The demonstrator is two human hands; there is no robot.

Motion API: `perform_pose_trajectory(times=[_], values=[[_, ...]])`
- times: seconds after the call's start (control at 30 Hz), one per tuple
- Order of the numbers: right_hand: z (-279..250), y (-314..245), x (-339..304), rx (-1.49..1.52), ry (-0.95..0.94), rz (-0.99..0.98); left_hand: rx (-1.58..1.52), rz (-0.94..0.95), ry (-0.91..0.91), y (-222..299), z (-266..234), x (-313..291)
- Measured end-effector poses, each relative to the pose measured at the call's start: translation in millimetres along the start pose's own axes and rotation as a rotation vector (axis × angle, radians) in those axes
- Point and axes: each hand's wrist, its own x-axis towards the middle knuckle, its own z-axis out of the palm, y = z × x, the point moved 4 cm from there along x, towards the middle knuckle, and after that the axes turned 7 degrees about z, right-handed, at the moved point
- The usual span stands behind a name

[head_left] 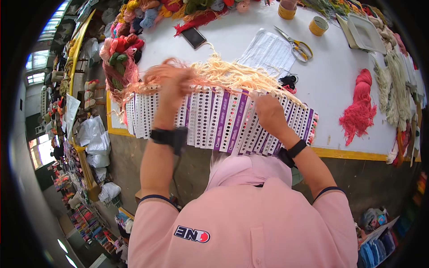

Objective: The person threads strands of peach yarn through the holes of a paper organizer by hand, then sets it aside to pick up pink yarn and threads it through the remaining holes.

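Note:
My left hand (173, 87) is raised over the table edge, closed on a bunch of pale peach and cream yarn strands (223, 73) that fan out to the right. My right hand (267, 111) rests on a row of long white and purple punched cards (219, 120) laid side by side along the front of the white table (330, 85), its fingers pinching yarn at the cards' upper edge. Both wrists carry black bands.
A red yarn skein (359, 109) lies to the right. Scissors (296, 44), a printed paper sheet (267, 50), a dark phone (194, 37) and two tape rolls (318, 25) sit farther back. Coloured yarn heaps (123, 49) crowd the table's left and far edges.

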Motion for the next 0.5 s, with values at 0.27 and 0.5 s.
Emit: perform_pose_trajectory(times=[0.27,0.5], values=[[-19,-32,4,0.808,0.031,0.369,-0.551,-0.302,-0.285,-90,102,-49],[-9,-43,4,1.408,-0.214,0.552,-0.567,-0.314,-0.409,-88,113,-57]])
